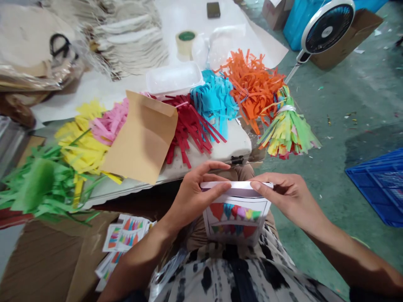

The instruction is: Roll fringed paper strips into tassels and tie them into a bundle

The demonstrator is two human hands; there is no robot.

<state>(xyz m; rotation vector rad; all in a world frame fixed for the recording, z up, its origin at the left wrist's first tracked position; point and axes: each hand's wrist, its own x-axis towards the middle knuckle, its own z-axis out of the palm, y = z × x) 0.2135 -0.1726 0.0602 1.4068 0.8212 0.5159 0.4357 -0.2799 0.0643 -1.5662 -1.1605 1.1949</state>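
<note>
Both hands hold a white packet (236,216) printed with colourful tassel garlands, low in front of my body. My left hand (201,191) pinches the left end of its folded top edge between thumb and fingers. At the right end, the thumb and fingers of my right hand (283,193) press the same fold. Beyond the hands, a brown paper envelope (143,140) lies on the table among tassels: green (40,184), yellow (83,147), pink (110,123), dark red (189,126), blue (215,100) and orange (252,86).
A multicoloured tassel bunch (289,126) hangs at the table's right corner, near a white fan (327,31). Printed cards (126,237) lie in a cardboard box (47,256) at lower left. A blue crate (380,184) stands right. Tape (185,44) and a plastic tray (174,77) sit behind.
</note>
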